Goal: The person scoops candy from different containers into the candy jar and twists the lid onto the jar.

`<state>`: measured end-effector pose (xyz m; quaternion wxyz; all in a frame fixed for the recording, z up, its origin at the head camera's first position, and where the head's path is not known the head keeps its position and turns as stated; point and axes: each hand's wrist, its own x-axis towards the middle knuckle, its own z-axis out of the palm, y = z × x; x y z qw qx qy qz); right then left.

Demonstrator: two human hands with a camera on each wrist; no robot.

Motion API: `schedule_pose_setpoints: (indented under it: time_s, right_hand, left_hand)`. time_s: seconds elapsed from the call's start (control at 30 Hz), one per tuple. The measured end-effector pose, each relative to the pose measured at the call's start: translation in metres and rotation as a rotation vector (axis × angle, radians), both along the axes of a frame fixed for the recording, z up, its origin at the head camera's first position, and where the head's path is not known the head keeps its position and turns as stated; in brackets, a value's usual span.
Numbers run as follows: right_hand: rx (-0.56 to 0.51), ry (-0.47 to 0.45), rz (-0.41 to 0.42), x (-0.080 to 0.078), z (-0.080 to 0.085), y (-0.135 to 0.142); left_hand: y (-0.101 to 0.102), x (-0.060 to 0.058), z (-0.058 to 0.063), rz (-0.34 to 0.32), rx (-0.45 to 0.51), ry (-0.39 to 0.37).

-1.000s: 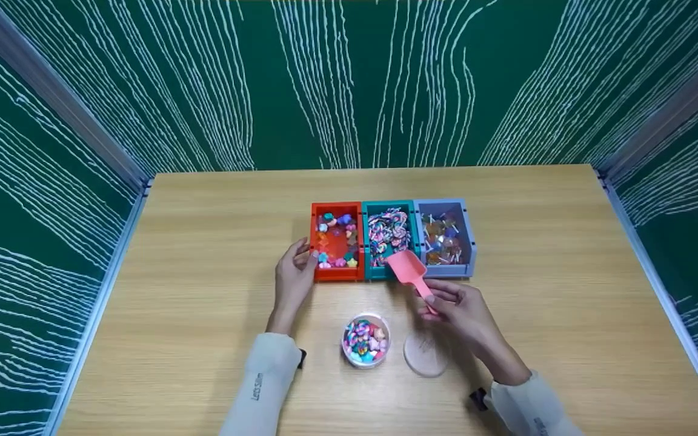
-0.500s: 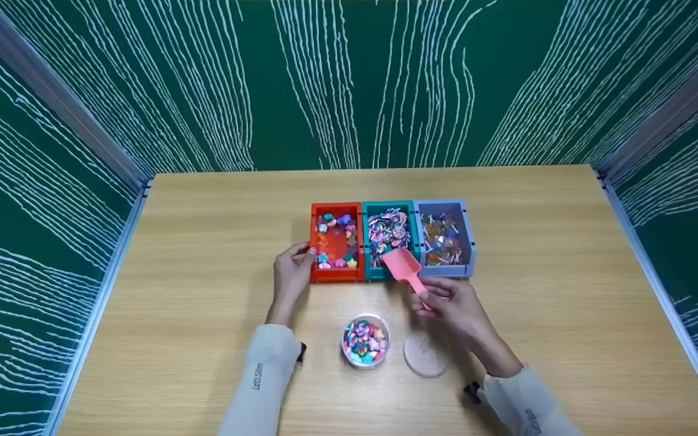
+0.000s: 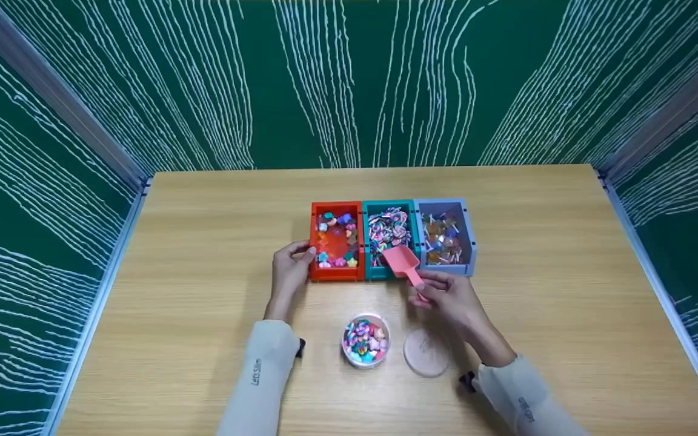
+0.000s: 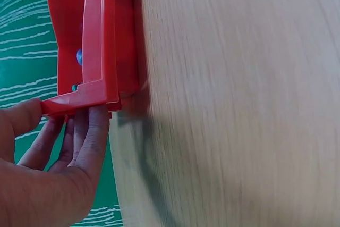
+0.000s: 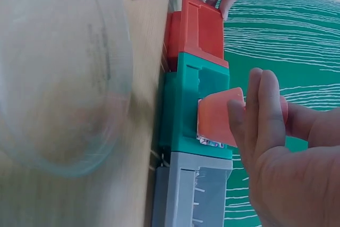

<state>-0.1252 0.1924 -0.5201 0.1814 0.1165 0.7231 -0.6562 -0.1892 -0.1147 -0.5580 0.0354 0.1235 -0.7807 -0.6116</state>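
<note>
Three joined bins hold small pieces: a red bin (image 3: 337, 275) with colourful beads, a teal bin (image 3: 380, 274) with striped candy-like pieces, and a grey-lilac bin (image 3: 473, 254) with small lollipop-like pieces. At the red bin's left side, my left hand (image 3: 288, 274) holds its edge, thumb on the rim and fingers against the outer wall (image 4: 64, 179). My right hand (image 3: 455, 300) pinches a pink scoop (image 3: 402, 259) by its handle. The scoop's blade is over the front of the teal bin; in the right wrist view the fingers (image 5: 265, 110) partly hide it.
Nearer me stands a clear round jar (image 3: 345, 357) filled with colourful pieces. Its round translucent lid (image 3: 426, 353) lies to the right, below my right forearm. The wooden table (image 3: 203, 242) is bordered by green walls (image 3: 325, 72) with white lines.
My right hand and the scoop have shifted slightly left and away from me over the teal bin's front. The left hand has slid a little left, staying at the red bin.
</note>
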Motion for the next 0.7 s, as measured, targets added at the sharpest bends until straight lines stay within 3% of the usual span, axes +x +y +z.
schedule_pose_setpoints:
  time_s: [0.37,0.7]
  right_hand:
    - [-0.018,-0.086,-0.010,-0.023,0.011,-0.010]
    - [-0.161,-0.194,-0.128,-0.037,0.014,-0.018]
  left_hand:
    - [0.002,0.001,-0.003,0.000,0.010,-0.015]
    - [0.002,0.001,0.000,0.002,-0.008,-0.018]
